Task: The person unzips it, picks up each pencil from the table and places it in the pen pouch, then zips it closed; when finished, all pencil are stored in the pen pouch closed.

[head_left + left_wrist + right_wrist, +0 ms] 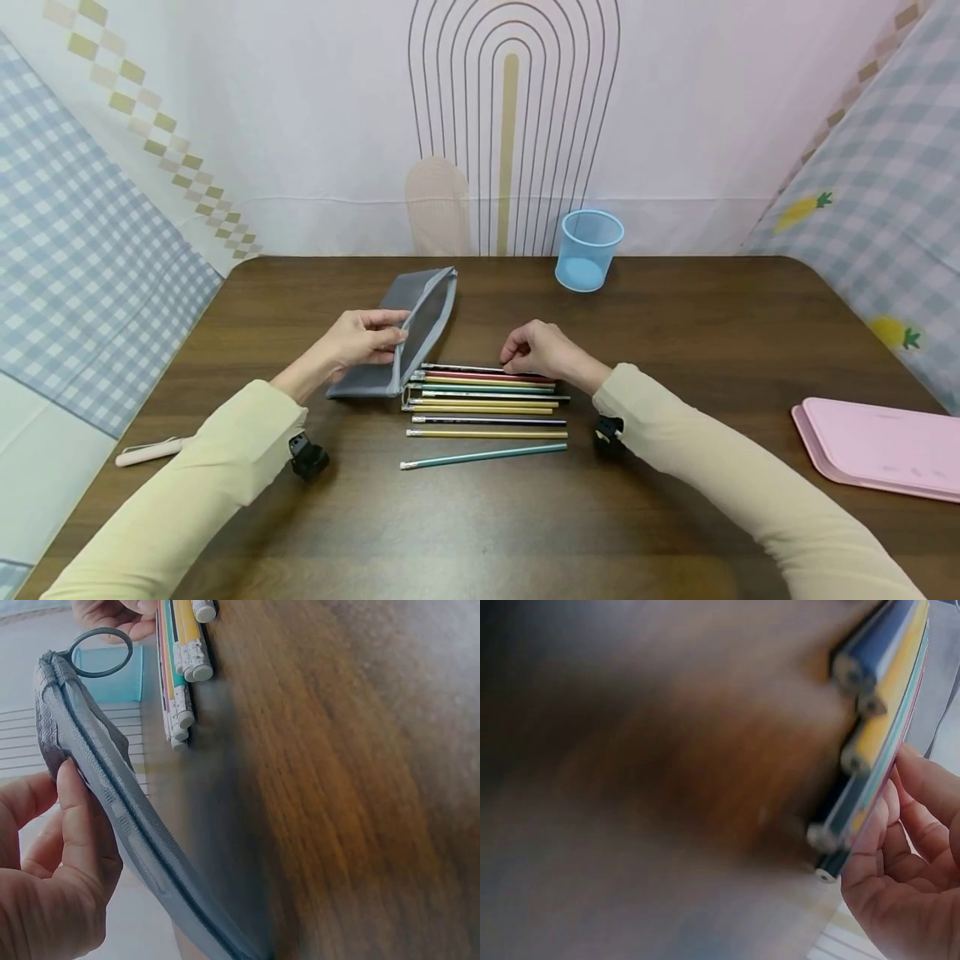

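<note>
A grey zippered pencil case [407,289] leans partly upright at the left, its mouth gaping toward the right. My left hand [365,341] pinches the near side of that mouth between thumb and fingers. The zipper edge and a dark ring [103,652] at its end show in the left wrist view. Several pencils [487,410] lie side by side, white erasers pointing left. At the far side of the row, my right hand [542,350] pinches a dark pencil [459,367] with curled fingers. A teal pencil [487,456] lies nearest, slightly apart and slanted.
Behind the pencils, a light blue mesh cup [588,254] stands at the table's back edge. A pink flat case [885,446] lies at the right edge. On the left, a pale stick-like object with a strap [150,452] lies partly behind my left sleeve.
</note>
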The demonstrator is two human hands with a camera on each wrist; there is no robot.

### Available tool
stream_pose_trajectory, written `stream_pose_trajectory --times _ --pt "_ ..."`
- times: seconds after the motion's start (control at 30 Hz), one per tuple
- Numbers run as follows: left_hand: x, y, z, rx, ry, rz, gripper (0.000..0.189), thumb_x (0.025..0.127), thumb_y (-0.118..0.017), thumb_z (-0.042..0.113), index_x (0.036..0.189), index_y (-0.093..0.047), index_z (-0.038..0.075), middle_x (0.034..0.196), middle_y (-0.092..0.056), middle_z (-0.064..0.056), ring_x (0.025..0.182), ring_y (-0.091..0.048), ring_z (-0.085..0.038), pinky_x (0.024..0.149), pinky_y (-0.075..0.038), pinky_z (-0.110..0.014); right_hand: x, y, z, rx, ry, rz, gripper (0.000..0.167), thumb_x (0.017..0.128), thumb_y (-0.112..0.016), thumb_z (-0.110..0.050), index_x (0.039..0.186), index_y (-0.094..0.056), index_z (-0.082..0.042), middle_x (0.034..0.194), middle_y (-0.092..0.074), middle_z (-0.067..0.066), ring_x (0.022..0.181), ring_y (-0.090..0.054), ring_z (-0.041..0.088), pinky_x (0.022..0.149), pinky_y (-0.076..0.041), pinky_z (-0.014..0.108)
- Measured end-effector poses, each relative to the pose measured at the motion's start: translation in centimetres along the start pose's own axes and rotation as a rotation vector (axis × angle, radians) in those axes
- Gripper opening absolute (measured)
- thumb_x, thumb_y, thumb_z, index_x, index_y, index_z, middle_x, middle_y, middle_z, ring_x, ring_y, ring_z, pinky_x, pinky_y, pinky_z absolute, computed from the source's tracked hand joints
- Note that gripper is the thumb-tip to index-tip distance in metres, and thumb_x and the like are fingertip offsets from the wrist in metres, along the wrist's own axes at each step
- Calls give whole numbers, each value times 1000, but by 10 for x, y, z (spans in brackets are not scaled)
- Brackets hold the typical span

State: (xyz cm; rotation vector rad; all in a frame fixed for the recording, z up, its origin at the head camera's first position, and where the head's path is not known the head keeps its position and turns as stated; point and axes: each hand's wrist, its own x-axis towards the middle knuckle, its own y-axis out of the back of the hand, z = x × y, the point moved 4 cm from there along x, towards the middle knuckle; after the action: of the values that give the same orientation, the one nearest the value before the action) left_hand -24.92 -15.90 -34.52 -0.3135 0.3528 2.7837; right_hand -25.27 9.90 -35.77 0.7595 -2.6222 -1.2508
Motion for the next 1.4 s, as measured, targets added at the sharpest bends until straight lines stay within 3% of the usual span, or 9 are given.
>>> stream_pose_trajectory --times 0.4,0.53,0.6,0.7,0.83,1.0,1.13,1.4 --pt "0 0 -6 -141 10 36 50 91 -58 6 137 -41 -9 82 -65 9 71 -59 1 64 -52 -15 -6 16 11 -214 46 -15 9 80 -67 1 74 -65 -6 69 -58 1 64 -50 13 59 -42 24" --pt "1 -2 -8 -164 13 33 50 92 -58 6 137 -40 -8 82 -65 10 72 -60 1 64 -52 -15 -5 24 16 -187 5 20 6 81 -63 1 77 -65 -3 72 -58 4 65 -49 14 60 -41 24" --pt "2 -3 -8 -161 19 37 50 92 -57 7 138 -41 -7 83 -65 10 72 -60 1 65 -52 -15 -4 28 18 -89 -37 42 4 82 -61 1 81 -65 0 73 -59 5 64 -50 13 59 -43 23" --pt "2 -3 -6 -158 24 49 49 93 -57 7 138 -42 -5 84 -64 10 72 -60 0 65 -52 -15 0 33 20 158 -103 48 11 85 -56 1 91 -62 7 78 -59 7 65 -52 11 61 -49 24" --pt "2 -4 -4 -164 22 63 48 93 -57 6 138 -43 -4 84 -64 10 71 -59 0 65 -52 -15 6 27 16 544 -218 -11 25 91 -50 -2 111 -54 11 81 -57 3 67 -55 9 63 -53 23" --pt "2 -9 -3 -168 14 65 49 92 -57 6 138 -42 -5 83 -63 10 71 -59 1 65 -52 -15 10 11 4 881 -315 -79 35 95 -50 -4 127 -47 9 75 -61 -2 64 -57 7 59 -51 19" --pt "2 -12 -4 -168 7 78 49 92 -58 5 137 -44 -4 83 -63 10 70 -59 0 64 -52 -15 16 -3 -7 1003 -346 -112 33 95 -49 -4 126 -48 8 69 -60 -2 59 -56 7 55 -50 18" --pt "1 -18 -5 -168 5 87 49 91 -59 5 137 -45 -4 85 -63 6 68 -59 -1 62 -52 -15 31 -20 -23 1042 -403 -108 31 95 -52 -6 125 -50 4 72 -60 1 58 -56 9 54 -51 18"
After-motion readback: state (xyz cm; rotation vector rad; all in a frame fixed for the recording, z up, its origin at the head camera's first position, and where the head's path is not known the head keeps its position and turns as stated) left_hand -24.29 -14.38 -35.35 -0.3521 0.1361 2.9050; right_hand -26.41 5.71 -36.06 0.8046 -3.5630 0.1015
